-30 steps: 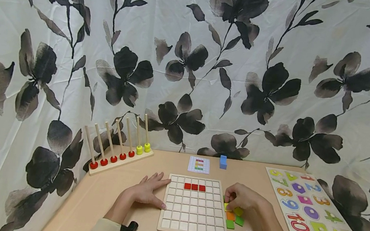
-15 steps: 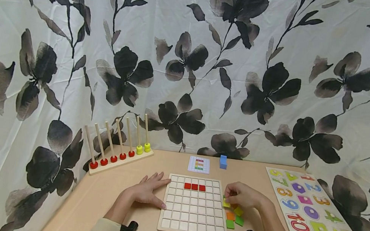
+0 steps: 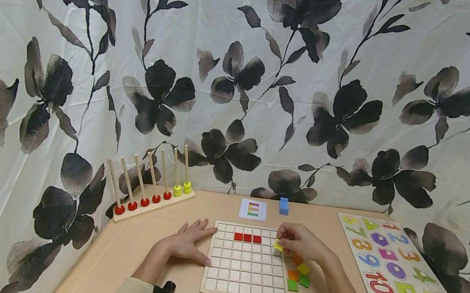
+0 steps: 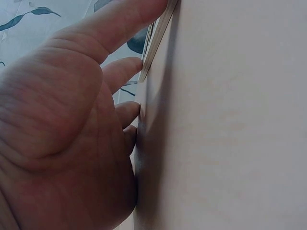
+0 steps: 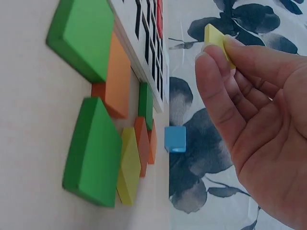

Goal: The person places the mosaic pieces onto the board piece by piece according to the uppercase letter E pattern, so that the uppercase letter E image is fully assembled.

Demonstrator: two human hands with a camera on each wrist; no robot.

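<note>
A white grid board (image 3: 247,269) with a wooden rim lies in front of me, three red tiles (image 3: 244,237) side by side in its second row. My right hand (image 3: 304,243) pinches a yellow tile (image 3: 278,245) between thumb and fingers, over the board's right edge. The right wrist view shows that yellow tile (image 5: 218,43) held up off the table. My left hand (image 3: 187,241) rests with spread fingers at the board's left edge, thumb and a fingertip touching the rim. Beside the board's right edge lie loose green tiles (image 3: 304,280), orange tiles (image 3: 292,275) and another yellow tile (image 3: 303,269).
Behind the board lie a small pattern card (image 3: 253,209) and a blue block (image 3: 283,206). A peg counting rack (image 3: 154,205) with red and yellow beads stands at back left. A number and shape puzzle board (image 3: 397,266) lies on the right. A floral cloth (image 3: 242,84) hangs behind the table.
My right hand has lifted a yellow tile from the loose tiles and moved left with it, to above the board's right edge. The left hand has stayed in place.
</note>
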